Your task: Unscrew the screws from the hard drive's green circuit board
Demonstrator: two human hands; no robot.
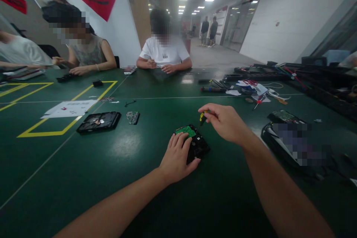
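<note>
A black hard drive (201,145) with a green circuit board (186,131) lies on the table in front of me. My left hand (178,154) rests over its left part, fingers across the board and thumb along the near edge, holding it. Pinched between the thumb and fingers of my right hand (220,119) is a small yellow-and-black screwdriver (203,118). It stands nearly upright, its thin shaft reaching down to the drive near the board's right edge. Whether the tip sits in a screw is too small to tell.
On the left are a black casing (99,122), a small circuit board (133,118) and white paper (69,108). To the right lie a red screwdriver (258,102), tangled cables (255,87) and another drive (287,116). Co-workers sit across the green table (125,178).
</note>
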